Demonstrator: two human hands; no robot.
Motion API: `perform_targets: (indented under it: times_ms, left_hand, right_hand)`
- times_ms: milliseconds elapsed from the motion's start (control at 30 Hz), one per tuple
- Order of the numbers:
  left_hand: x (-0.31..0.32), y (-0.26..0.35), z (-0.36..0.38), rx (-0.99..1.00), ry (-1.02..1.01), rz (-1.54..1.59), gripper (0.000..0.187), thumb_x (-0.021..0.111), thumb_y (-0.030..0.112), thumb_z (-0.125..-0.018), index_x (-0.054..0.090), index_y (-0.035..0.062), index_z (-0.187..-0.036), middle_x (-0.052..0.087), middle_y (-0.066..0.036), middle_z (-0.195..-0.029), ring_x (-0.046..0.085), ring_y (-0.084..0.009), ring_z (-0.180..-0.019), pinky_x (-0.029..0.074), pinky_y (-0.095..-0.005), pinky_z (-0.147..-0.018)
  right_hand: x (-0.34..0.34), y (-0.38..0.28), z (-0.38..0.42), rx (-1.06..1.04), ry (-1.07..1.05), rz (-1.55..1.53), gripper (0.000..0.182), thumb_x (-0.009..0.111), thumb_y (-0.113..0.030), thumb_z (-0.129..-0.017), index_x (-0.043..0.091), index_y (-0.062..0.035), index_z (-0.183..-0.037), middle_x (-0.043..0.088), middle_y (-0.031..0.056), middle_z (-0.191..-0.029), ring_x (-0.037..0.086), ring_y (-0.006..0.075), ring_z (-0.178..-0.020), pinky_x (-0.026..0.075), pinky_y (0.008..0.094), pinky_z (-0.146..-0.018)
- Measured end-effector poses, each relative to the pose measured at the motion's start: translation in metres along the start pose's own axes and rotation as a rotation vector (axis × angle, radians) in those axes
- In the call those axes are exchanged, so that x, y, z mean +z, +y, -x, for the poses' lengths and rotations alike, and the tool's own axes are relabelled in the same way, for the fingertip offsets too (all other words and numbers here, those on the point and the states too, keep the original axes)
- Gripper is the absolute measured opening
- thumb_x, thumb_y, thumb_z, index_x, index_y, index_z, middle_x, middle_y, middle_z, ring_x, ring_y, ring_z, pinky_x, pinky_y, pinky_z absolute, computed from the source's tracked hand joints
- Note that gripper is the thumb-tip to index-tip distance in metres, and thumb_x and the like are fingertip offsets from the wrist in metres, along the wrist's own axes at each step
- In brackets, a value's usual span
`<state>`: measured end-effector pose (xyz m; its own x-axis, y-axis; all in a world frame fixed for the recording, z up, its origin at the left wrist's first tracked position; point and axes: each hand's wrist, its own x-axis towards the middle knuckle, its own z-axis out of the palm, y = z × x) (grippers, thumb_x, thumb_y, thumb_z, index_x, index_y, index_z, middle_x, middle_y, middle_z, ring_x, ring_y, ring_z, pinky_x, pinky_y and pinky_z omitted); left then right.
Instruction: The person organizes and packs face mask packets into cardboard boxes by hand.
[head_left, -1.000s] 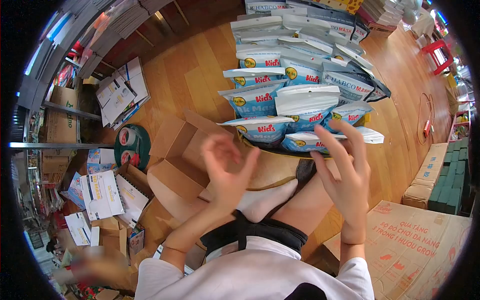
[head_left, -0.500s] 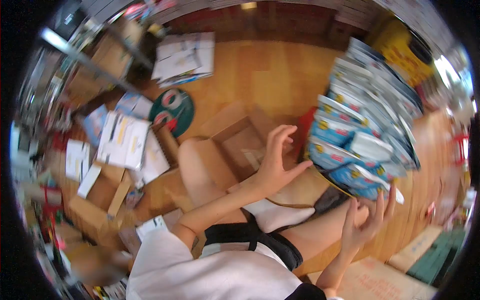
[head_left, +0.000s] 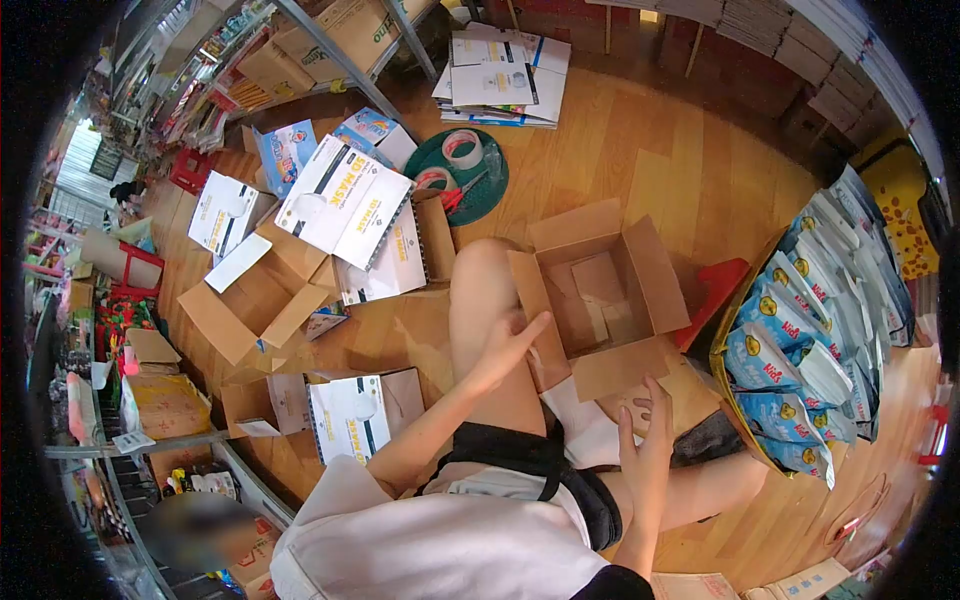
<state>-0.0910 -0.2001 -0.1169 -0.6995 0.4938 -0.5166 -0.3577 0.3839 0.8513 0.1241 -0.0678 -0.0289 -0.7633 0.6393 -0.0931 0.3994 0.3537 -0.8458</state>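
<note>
An open cardboard box (head_left: 598, 290) stands on the floor in front of me, flaps spread and its inside showing bare cardboard. My left hand (head_left: 508, 348) is at its left side by the near corner, thumb apart from the fingers, holding nothing. Palm up and fingers spread, my right hand (head_left: 645, 440) is at the near flap (head_left: 625, 370), with its fingertips right by the flap's edge. To the right, a yellow-rimmed bag (head_left: 735, 400) is packed with upright blue and white packets (head_left: 765, 355) marked "Kids".
At left lie white mask boxes (head_left: 345, 200) and another open carton (head_left: 255, 295). A green round lid (head_left: 490, 195) carries tape rolls (head_left: 461, 149) and red-handled scissors (head_left: 455, 197). Flat white cartons (head_left: 500, 80) are stacked beyond. A metal shelf (head_left: 345, 65) borders the left.
The view has swung left, so the floor items appear farther right. My right hand has left the bag of packets and come to the box's near flap; my left hand has come to the box's left side.
</note>
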Motion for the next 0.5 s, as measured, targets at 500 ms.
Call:
perform_targets:
  times_ms: [500]
  left_hand:
    - [-0.085,0.102,-0.098,0.671,0.378,-0.133,0.053,0.046,0.043,-0.099,0.057,-0.0085,-0.109,0.061,-0.012,-0.106,0.054,-0.0179,-0.094,0.044,-0.0317,-0.083]
  right_hand:
    - [-0.020,0.023,0.010,-0.054,-0.019,0.195,0.040,0.059,-0.008,-0.087,0.050,-0.0032,-0.126,0.055,0.0188,-0.117,0.055,0.0360,-0.106,0.044,0.0409,-0.090]
